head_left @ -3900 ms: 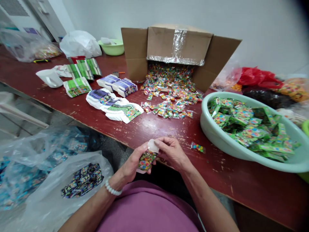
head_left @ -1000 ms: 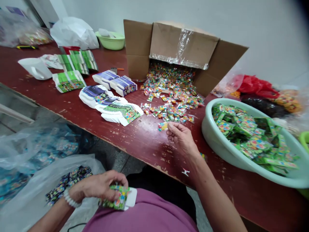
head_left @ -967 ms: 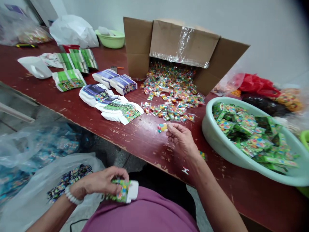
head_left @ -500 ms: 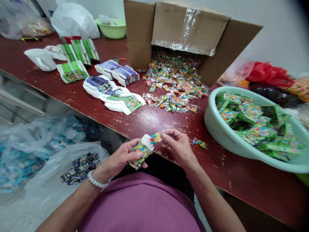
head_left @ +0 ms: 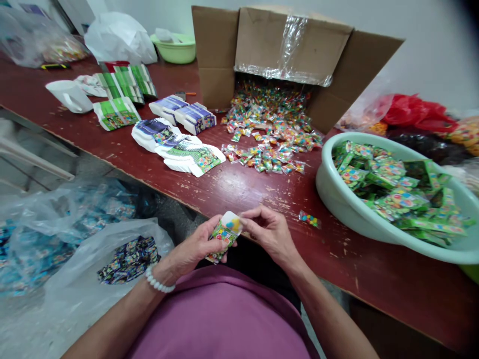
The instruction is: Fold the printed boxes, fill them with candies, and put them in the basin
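Right now, the left hand (head_left: 192, 247), curled almost shut, grips a small green-printed cardboard box (head_left: 223, 237) just off the worn red tabletop (head_left: 254, 192), while the right hand (head_left: 267, 232) pinches the box's white end.

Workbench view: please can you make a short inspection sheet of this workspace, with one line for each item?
Surface: dark red table, paint worn and chipped.
Things at hand: small printed carton with a white end; loose candy packet on the table, near the right hand.
Clutter: wrapped candies spread out from a cardboard box; flat printed card stacks; pale green basin of green cartons; plastic bag beside the table.
Hands: left hand grips the carton; right hand has its fingertips at the white end.
Cables: nothing seen.
Surroundings: white wall; red bag behind the basin.
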Available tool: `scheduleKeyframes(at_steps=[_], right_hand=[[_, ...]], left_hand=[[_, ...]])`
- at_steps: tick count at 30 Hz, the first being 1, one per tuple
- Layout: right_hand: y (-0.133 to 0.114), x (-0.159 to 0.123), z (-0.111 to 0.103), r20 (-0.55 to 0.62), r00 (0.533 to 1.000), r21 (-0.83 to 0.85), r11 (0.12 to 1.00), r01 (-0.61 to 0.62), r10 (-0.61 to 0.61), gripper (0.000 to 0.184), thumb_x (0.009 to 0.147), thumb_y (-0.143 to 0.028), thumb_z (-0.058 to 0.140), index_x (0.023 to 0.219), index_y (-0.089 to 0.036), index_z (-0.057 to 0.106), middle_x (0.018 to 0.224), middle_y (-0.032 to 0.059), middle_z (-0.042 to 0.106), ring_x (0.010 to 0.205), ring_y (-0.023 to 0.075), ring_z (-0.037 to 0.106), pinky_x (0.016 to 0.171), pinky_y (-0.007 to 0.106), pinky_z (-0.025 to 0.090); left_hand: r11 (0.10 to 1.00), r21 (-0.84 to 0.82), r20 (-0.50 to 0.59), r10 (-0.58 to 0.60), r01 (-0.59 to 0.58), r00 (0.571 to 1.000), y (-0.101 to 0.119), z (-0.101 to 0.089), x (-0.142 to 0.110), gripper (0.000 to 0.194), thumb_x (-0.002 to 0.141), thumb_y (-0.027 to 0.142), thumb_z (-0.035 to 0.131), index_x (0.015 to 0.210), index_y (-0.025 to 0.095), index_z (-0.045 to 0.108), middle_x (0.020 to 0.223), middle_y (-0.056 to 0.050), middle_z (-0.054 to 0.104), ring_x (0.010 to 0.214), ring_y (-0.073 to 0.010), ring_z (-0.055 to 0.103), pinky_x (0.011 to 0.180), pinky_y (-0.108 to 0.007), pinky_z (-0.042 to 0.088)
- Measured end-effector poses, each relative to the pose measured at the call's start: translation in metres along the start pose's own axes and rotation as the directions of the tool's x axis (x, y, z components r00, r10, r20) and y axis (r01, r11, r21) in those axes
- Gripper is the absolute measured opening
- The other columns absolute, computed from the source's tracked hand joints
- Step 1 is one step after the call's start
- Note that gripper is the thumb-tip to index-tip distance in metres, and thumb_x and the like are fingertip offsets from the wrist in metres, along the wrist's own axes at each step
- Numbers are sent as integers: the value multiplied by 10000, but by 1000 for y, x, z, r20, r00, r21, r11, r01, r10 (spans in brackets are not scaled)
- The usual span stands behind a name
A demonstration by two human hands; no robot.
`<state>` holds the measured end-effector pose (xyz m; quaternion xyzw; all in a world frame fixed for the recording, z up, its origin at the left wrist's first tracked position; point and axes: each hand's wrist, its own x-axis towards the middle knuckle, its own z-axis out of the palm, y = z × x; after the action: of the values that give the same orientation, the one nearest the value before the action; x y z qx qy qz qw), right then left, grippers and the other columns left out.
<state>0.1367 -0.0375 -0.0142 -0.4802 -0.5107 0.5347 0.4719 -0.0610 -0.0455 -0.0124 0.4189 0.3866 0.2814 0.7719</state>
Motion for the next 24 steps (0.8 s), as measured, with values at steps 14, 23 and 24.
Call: scheduleKeyframes(at_steps=[14,23,24], right_hand=[[12,-3,14,176,965,333,911,-244,194,334,696,-343,868,969,-217,722,855,-5,691,682,107,604,630,224,505],[0,-6,6,102,966,-70,967,246,-238,109,884,-291,702,840,-240,787,924,57,770,857,208,715,793,344,559],[-1,-6,5,108,974,-69,976,206,-198,115,880,-301,707,825,-234,782,901,54,767,828,203,714,774,338,560]], left_hand=[[985,-132,-238,79,-113,968,-5,21,10,331,820,468,732,971,182,662,749,5,646,567,-107,572,473,-196,515],[884,-462,-115,-141,72,983,4,20,20,367,909,540,608,995,189,670,695,-1,662,485,-138,609,409,-257,542],[896,-440,-145,-135,58,980,4,21,20,348,918,513,608,1027,191,681,719,-5,676,492,-134,610,407,-246,535]])
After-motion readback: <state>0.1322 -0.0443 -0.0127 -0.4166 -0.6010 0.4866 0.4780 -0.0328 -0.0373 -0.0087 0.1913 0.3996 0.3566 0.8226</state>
